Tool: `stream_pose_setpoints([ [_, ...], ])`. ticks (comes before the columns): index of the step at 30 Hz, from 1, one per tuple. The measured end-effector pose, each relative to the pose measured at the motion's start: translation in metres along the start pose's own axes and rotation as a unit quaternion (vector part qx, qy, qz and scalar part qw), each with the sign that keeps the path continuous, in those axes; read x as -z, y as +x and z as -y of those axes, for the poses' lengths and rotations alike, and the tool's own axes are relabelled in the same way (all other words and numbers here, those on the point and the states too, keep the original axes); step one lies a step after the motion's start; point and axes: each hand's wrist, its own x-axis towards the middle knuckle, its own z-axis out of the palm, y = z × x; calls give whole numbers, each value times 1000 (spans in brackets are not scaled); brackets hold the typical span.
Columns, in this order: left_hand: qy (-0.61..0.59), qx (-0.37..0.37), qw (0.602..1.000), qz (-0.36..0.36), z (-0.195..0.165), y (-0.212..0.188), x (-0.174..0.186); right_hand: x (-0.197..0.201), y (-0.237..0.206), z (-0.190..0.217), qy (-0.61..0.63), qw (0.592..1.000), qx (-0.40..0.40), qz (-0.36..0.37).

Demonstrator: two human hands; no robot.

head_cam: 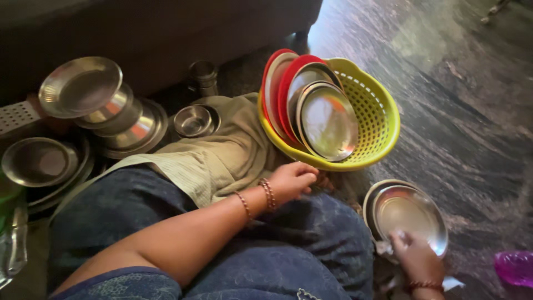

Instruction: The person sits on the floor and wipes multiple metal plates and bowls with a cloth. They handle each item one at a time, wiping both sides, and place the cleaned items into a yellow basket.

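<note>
Two hands at work, head view only. Right hand point(417, 256) sits below and right of the basket point(383, 119), fingers curled over the near rim of a steel plate point(410, 215), thumb on top w/ what looks like a bit of white cloth or scrubber under it; can't tell which. That plate lies on the floor point(477, 100), resting on at least one more plate beneath, just right of the knee point(311, 244).

Left hand point(291, 180) is just below the basket's near edge, fingers bent loosely, knuckles forward; whether it grips anything underneath, can't tell. Bangles at the wrist.

Basket is yellow, tipped toward the person, w/ red plates point(280, 75) and steel plates point(327, 119) standing on edge inside, leaning left. Left of basket: a cloth point(222, 150), a small bowl point(192, 120), a tumbler point(203, 75), then a stack of steel dishes point(105, 105) and further left a wide pan point(36, 161). Pink bottle point(515, 268) far right of the plate, bottom corner.

Judgement, step in hand: handling the top plate. To do it well, pinch the rim firmly w/ thumb above and fingers below, lift it clear of the one under it so they don't scrape, and keep the left hand steadying the basket, since it's tilted and the upright plates could slide.
</note>
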Motion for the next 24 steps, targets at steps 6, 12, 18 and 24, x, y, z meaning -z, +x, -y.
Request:
stream_pose_setpoints([
  [6,31,-69,987,-140,-3,18,47,66,22,120,148,980,108,-80],
  [12,189,-195,931,-244,-23,66,80,59,70,264,1,941,332,-60],
  [18,239,-209,921,-226,-20,112,81,-5,104,340,-176,949,215,150],
  [24,351,-47,924,-146,-15,135,84,-28,112,340,-190,948,152,203],
])
